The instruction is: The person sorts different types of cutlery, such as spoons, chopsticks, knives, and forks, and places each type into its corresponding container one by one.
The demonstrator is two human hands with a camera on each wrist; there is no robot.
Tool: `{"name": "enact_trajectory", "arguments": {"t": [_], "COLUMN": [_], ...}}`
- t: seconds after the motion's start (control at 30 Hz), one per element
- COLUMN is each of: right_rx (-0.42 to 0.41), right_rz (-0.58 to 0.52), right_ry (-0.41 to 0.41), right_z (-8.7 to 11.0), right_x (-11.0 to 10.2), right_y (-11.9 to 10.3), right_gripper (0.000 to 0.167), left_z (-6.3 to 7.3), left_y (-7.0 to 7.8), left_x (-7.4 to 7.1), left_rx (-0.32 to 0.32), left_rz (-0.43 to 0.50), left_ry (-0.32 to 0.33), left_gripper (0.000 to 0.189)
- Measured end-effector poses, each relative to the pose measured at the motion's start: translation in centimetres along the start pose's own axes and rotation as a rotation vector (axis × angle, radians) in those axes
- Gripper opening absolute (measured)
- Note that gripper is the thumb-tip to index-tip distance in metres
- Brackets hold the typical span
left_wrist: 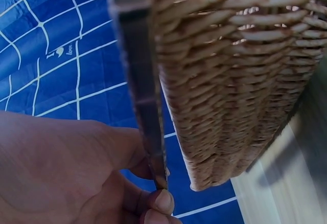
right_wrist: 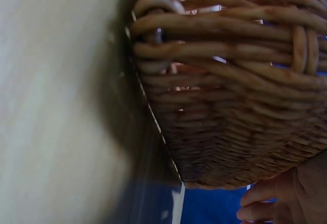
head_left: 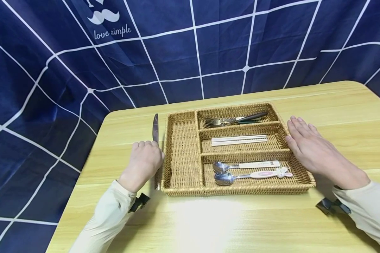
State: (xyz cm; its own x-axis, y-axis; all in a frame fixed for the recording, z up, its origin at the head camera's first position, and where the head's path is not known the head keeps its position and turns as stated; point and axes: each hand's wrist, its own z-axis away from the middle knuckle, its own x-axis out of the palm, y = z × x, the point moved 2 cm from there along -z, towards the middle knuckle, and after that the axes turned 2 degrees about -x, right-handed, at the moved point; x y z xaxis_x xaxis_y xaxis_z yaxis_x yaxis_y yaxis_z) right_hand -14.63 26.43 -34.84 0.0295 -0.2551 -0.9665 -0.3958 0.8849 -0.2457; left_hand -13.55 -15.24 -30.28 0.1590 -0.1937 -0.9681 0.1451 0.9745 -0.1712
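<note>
A long table knife [head_left: 155,129] stands lengthwise beside the left wall of the wicker tray [head_left: 182,151], its blade pointing to the far side. My left hand [head_left: 146,156] pinches it near the middle between thumb and fingers; the left wrist view shows the knife [left_wrist: 144,91] close up, next to the woven wall [left_wrist: 219,86]. On the other side, my right hand [head_left: 315,151] lies with straight fingers along the tray's right wall. Its fingers [right_wrist: 259,203] show low in the right wrist view, by the weave.
Forks [head_left: 220,122] with dark handles lie in the tray's far compartment, white chopsticks [head_left: 239,140] in the middle one. Two spoons, one with a bear-print handle [head_left: 259,164] and one with a rabbit handle [head_left: 269,174], lie in the near one. A blue checked cloth [head_left: 164,52] hangs behind the wooden table [head_left: 209,221].
</note>
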Motion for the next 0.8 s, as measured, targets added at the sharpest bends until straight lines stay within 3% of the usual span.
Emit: {"name": "enact_trajectory", "arguments": {"t": [0.8], "right_rx": [0.003], "right_rz": [-0.003], "right_ry": [0.008], "right_z": [0.0], "right_x": [-0.1], "right_y": [-0.1], "right_gripper": [0.059], "left_z": [-0.5], "left_y": [1.7], "left_x": [-0.7], "left_rx": [0.018], "left_rz": [-0.032], "left_ry": [-0.019], "left_gripper": [0.037]}}
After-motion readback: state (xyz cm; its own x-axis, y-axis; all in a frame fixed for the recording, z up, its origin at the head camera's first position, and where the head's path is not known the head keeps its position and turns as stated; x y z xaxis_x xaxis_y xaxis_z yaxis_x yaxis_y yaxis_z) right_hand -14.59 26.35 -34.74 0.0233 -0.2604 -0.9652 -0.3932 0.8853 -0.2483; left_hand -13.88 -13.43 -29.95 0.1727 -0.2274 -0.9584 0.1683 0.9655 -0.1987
